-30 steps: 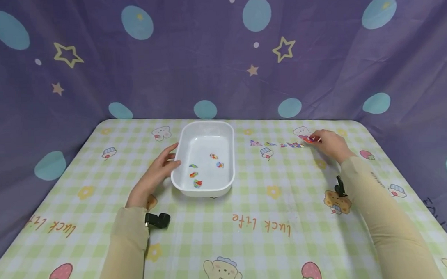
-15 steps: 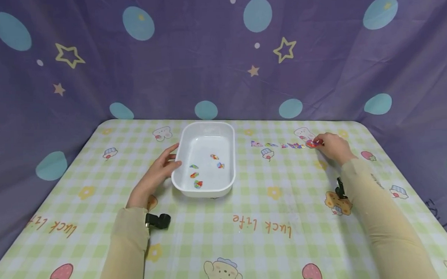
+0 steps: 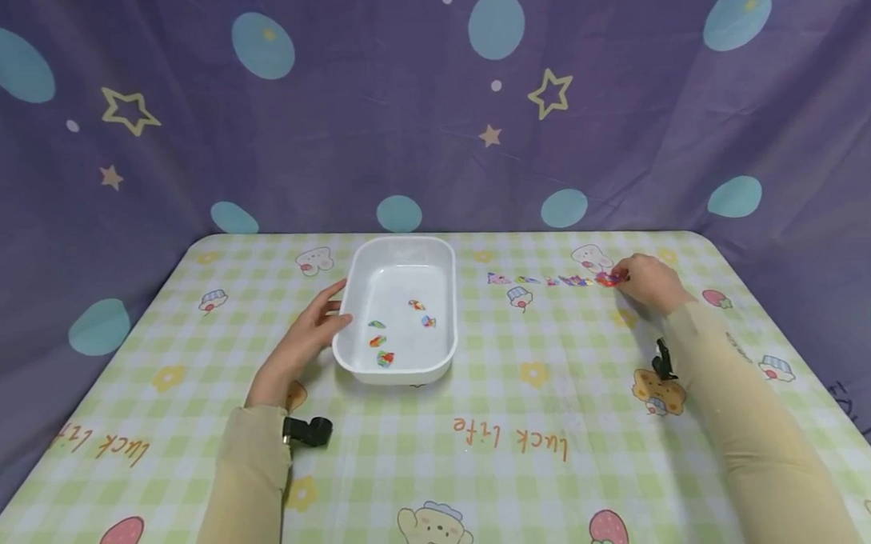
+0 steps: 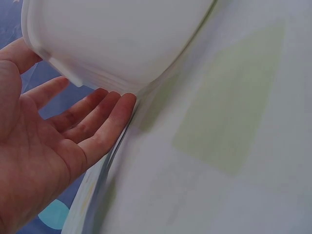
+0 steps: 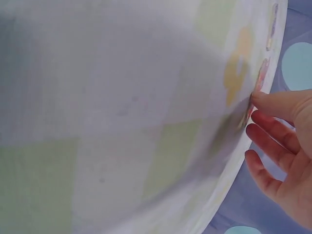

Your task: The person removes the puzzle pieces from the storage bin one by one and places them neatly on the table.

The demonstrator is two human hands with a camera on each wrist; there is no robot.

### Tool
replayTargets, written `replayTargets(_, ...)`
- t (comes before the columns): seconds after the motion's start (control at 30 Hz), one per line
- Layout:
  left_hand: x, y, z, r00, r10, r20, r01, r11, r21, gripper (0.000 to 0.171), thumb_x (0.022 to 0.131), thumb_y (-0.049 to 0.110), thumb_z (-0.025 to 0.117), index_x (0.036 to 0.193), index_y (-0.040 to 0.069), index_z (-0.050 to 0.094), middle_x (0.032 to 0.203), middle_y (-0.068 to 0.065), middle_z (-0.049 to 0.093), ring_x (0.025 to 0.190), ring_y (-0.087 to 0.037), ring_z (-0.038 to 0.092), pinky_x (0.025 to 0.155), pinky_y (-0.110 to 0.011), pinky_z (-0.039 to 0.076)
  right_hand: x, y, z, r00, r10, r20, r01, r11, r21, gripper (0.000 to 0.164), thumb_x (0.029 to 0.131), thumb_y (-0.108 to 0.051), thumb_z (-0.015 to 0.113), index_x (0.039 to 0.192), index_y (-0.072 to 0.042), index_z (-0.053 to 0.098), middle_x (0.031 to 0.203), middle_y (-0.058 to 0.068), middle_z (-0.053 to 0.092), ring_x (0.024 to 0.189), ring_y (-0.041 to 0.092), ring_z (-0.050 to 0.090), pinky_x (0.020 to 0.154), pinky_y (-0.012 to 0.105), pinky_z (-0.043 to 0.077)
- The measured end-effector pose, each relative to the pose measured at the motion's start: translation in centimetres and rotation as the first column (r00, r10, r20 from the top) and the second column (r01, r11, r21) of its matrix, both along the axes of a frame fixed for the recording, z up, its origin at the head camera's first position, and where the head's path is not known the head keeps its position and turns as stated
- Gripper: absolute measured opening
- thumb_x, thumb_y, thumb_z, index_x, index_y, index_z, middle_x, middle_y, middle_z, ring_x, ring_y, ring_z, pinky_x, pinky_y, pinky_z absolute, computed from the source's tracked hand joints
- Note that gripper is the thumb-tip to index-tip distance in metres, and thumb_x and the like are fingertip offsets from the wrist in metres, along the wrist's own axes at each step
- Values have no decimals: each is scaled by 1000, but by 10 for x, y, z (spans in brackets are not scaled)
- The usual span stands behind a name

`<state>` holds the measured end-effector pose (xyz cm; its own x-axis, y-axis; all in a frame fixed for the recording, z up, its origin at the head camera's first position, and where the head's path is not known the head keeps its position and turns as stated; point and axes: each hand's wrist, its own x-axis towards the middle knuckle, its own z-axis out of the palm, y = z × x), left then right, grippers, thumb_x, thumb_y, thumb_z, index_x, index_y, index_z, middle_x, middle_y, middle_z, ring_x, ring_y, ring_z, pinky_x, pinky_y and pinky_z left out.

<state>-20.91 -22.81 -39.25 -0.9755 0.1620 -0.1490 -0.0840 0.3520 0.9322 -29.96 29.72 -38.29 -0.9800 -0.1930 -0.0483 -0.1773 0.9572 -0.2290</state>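
My left hand (image 3: 310,334) holds the left side of a white plastic tub (image 3: 346,357), thumb at the rim. In the left wrist view, the fingers (image 4: 109,124) rest against the tub's outer wall (image 4: 107,53). Inside the tub lie several small colourful pieces (image 3: 385,359). Over at the right, my right hand (image 3: 650,282) pinches a small flat red patterned piece (image 3: 605,280) at the tabletop. That piece sits at the right end of a row of similar flat pieces (image 3: 573,281); the fingertips partly cover it.
A green-and-white checked tablecloth (image 3: 496,366) with printed cartoons covers the table. A purple curtain (image 3: 432,168) hangs behind the table's far edge. Small black cameras (image 3: 307,431) are strapped at both wrists.
My right hand has brought the red piece down and slightly right, into line with the row's right end. My left hand and the tub have stayed where they were.
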Motion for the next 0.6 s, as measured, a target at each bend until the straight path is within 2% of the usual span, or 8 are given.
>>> replayTargets(0.2, 0, -1, 0, 1000, -5, -15, 5, 1000, 4, 62, 92, 27, 52, 145, 32, 19, 137, -16, 35, 117, -31, 43, 85, -34, 45, -2, -9, 10, 1000, 8, 22, -8, 1000, -20, 32, 82, -8, 55, 113, 0, 60, 111, 23, 58, 101, 39, 54, 77, 54, 44)
replayTargets(0.37, 0, -1, 0, 1000, -11, -19, 12, 1000, 6, 62, 92, 29, 52, 145, 34, 19, 137, -16, 34, 117, -32, 42, 87, -37, 44, -5, -27, 21, 999, 37, 0, -37, 998, -42, 31, 82, -9, 55, 112, -2, 62, 109, 21, 60, 95, 35, 57, 73, 49, 46)
replayTargets(0.5, 0, -1, 0, 1000, -20, -18, 20, 1000, 19, 62, 92, 30, 52, 145, 35, 18, 138, -15, 33, 117, -31, 42, 86, -37, 45, -5, -46, 31, 997, 73, -11, -74, 995, -70, 30, 84, -11, 54, 113, -3, 61, 105, 18, 63, 85, 29, 61, 68, 44, 48)
replayTargets(0.6, 0, -1, -1, 1000, -24, -17, 24, 999, 21, 63, 92, 29, 51, 145, 34, 18, 138, -16, 33, 117, -31, 42, 85, -36, 46, -4, -62, 37, 994, 108, -25, -109, 991, -81, 29, 85, -12, 56, 112, -4, 62, 104, 15, 64, 84, 26, 61, 69, 43, 48)
